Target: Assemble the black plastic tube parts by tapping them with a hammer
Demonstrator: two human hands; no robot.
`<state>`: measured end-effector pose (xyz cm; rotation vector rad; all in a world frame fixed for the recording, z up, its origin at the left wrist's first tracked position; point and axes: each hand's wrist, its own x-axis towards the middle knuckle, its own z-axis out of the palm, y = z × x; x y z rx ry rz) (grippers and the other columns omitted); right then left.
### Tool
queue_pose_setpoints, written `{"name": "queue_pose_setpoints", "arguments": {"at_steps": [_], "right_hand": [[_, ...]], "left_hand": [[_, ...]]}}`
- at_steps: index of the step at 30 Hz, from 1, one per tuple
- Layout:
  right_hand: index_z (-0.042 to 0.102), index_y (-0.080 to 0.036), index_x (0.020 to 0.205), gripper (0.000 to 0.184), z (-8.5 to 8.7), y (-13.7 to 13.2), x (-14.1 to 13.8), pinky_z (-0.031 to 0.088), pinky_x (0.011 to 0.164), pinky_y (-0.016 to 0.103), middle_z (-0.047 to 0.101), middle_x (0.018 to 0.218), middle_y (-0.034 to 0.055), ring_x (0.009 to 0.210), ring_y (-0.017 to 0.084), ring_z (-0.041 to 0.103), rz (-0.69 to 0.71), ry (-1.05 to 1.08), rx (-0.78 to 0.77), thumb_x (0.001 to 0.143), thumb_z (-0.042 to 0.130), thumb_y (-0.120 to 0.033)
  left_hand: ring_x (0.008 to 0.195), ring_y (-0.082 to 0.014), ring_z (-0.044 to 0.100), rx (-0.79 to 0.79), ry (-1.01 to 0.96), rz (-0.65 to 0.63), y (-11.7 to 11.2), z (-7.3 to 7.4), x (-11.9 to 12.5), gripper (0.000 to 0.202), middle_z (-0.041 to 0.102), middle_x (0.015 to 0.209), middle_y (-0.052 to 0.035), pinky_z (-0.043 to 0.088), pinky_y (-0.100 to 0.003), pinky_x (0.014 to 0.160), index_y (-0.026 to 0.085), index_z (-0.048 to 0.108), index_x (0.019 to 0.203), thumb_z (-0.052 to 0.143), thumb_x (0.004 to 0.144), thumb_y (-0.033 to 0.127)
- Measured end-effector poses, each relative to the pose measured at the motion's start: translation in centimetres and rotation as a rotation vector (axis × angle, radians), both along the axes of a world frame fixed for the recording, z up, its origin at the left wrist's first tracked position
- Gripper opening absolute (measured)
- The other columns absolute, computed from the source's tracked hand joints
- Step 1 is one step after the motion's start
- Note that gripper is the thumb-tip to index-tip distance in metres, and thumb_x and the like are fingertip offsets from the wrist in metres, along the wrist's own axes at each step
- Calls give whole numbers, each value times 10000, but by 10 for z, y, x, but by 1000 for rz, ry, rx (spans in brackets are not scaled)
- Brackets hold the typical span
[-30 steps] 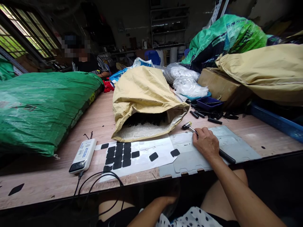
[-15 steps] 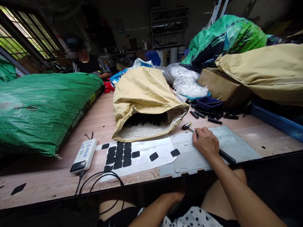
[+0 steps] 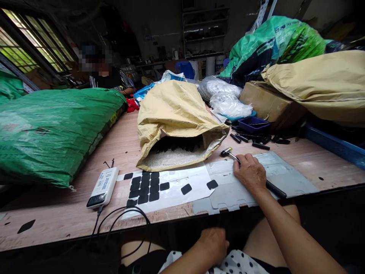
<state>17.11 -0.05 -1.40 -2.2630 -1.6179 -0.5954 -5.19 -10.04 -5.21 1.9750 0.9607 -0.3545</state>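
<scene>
My right hand is closed around a small hammer and rests on the grey plastic sheet. The hammer's yellow-tipped metal head points away to the left, and its black handle end shows behind my wrist. Below the table's front edge, over my lap, my left hand is curled closed; whether it holds anything is hidden. To the left of the grey sheet lies a white backing sheet with several black rounded-square pads. Behind it an open tan sack shows dark pieces inside.
A green sack fills the left side. Nearby sits a white power bank with a black cable. Black handle-like pieces, a purple tray and a cardboard box stand right. A co-worker sits at the back.
My left hand has come up further into view from under the table edge, toward my lap. The right hand keeps its hold on the hammer; the view has shifted slightly.
</scene>
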Motion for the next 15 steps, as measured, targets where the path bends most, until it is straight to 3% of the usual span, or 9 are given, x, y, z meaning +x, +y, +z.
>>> {"name": "queue_pose_setpoints", "arguments": {"at_steps": [2,4,6,7,9,11,13,15], "right_hand": [[703,-188,1026,265,0,0,0,256,662,324,619,944,85,833,209,517,-2,-2,-4,975,470,-304],[702,-186,1027,266,0,0,0,251,660,325,617,941,87,827,208,514,-5,-2,-9,976,469,-305],[702,-183,1032,269,0,-1,0,248,657,326,616,941,90,824,207,511,-6,-1,-12,977,468,-305],[702,-181,1036,269,0,-1,0,249,657,327,616,942,92,824,207,509,-5,1,-13,977,470,-304],[702,-179,1043,263,1,-1,0,252,656,327,618,950,96,826,208,505,-1,11,-12,971,480,-301],[703,-177,1041,254,1,0,0,257,657,327,621,957,98,828,207,503,3,23,-9,963,492,-296],[702,-176,1037,247,1,1,0,263,659,326,622,959,98,829,207,504,5,29,-8,958,499,-291],[700,-175,1031,243,2,1,-1,266,660,326,622,955,96,831,208,510,4,26,-12,957,499,-289]], "left_hand": [[1124,-412,693,60,42,-117,2,37,-7,444,745,1173,-221,531,-538,964,144,718,1244,633,866,361],[1017,-333,730,-47,-139,-187,19,74,-15,392,791,1055,-114,559,-430,874,246,767,1142,635,875,502],[855,-219,730,-154,-354,-75,54,102,-23,365,794,930,-41,544,-301,745,260,771,1069,587,918,537],[766,-187,707,-142,-412,48,78,110,-27,370,781,863,-35,523,-272,676,232,766,1035,542,948,513],[747,-176,678,125,-474,422,131,116,-34,350,763,849,-48,511,-270,675,198,750,1036,531,965,463],[892,-202,688,507,-462,742,183,111,-41,293,759,964,-81,525,-297,794,185,734,1086,557,961,384],[1034,-239,678,780,-264,934,226,102,-48,284,739,1087,-126,516,-326,901,158,709,1144,589,944,319],[1101,-266,672,860,-114,1000,252,93,-52,308,726,1151,-154,506,-343,946,136,689,1186,603,935,293]]}}
